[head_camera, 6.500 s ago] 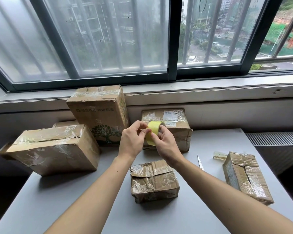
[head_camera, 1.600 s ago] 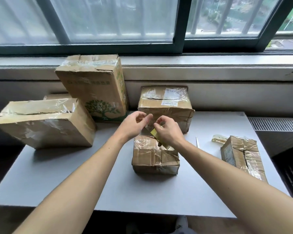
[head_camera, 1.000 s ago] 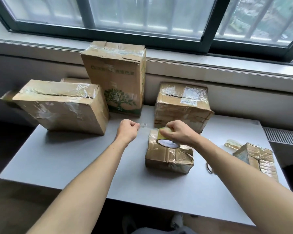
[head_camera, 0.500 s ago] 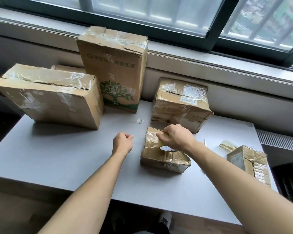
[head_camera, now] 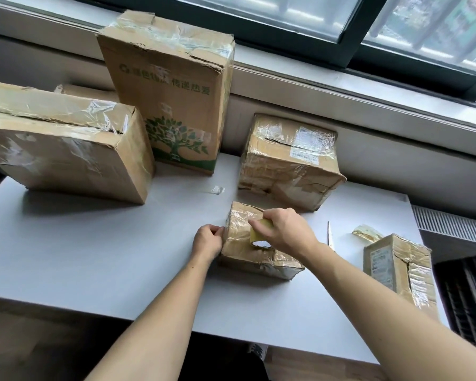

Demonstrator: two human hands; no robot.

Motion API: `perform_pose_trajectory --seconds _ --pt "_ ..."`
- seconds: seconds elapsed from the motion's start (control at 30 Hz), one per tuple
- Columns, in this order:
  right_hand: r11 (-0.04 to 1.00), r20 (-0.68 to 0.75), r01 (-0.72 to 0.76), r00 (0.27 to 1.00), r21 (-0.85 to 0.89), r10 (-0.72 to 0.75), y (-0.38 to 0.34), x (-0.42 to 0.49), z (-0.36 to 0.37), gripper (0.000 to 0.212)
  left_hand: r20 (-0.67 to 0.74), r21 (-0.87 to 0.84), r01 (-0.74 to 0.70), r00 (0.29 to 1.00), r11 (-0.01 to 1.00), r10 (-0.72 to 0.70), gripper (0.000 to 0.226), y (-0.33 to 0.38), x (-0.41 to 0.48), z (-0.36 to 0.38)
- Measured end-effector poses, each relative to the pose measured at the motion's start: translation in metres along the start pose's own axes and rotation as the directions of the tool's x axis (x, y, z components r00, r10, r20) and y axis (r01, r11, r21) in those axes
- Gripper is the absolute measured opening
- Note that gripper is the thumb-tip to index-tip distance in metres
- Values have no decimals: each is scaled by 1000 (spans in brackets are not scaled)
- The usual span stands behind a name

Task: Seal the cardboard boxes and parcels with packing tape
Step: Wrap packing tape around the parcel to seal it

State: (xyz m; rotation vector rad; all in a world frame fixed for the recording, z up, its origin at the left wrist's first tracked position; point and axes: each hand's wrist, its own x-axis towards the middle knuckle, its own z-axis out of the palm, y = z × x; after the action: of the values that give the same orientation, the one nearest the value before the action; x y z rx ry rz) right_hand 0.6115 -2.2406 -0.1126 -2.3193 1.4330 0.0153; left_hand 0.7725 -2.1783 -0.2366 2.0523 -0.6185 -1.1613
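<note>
**Status: tape roll on small parcel, both hands engaged**

1. Reference point. The small parcel [head_camera: 242, 251] lies flat on the grey desk [head_camera: 94, 257], right of the desk's centre. It is brown cardboard under wrinkled clear tape. All clock positions below are read from this parcel, with 12 o'clock toward the window.

2. Right hand [head_camera: 286, 232]. It is clamped on the tape roll [head_camera: 261, 233], with the fingers curled over the roll's far rim. The yellowish roll is tilted and sits on the parcel's top face.

3. Left hand [head_camera: 208, 240]. It is at 9 o'clock, with curled fingers whose tips touch the parcel's upper left edge. Whether they pinch a tape end or only the cardboard cannot be told.

4. Surrounding items.
- Wide box [head_camera: 61, 144], 10 o'clock: lying flat, with loose clear film on top.
- Tall box [head_camera: 173, 92], 11 o'clock: upright, with a green tree print, standing against the wall below the sill.
- Medium box [head_camera: 289, 163], 1 o'clock: just beyond the parcel, heavily taped, with a white label on top.
- Clear tape scrap [head_camera: 217, 189], 11 o'clock: on the desk, near the parcel.
- Blade [head_camera: 331, 237], 3 o'clock: lying on the desk.
- Crumpled tape strip [head_camera: 367, 232], 3 o'clock: beyond the blade.
- Second parcel [head_camera: 399, 268], 4 o'clock: at the desk's right edge.
</note>
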Motion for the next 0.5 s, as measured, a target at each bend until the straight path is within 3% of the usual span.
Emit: perform_pose_trajectory --seconds 0.17,0.23,0.3,0.37,0.5 --pt "994 3 -26 1000 106 25 3 -3 0 57 74 84 -80 995 993 74 20 6 2 1" --pt "992 2 -34 999 120 34 5 -3 -1 57 98 159 -80 993 984 65 35 9 1 -1" --pt "989 -3 -32 999 143 33 8 -4 -1 57 65 285 -49 997 957 32 56 12 1 -7" --pt "984 -1 -38 999 177 39 10 -5 -2 56 -18 312 -39 999 949 47 48 22 -1 -11" --pt "974 -17 -56 998 219 61 11 -5 -2 55 -72 226 -325 935 918 348 30 55 -22 -4"
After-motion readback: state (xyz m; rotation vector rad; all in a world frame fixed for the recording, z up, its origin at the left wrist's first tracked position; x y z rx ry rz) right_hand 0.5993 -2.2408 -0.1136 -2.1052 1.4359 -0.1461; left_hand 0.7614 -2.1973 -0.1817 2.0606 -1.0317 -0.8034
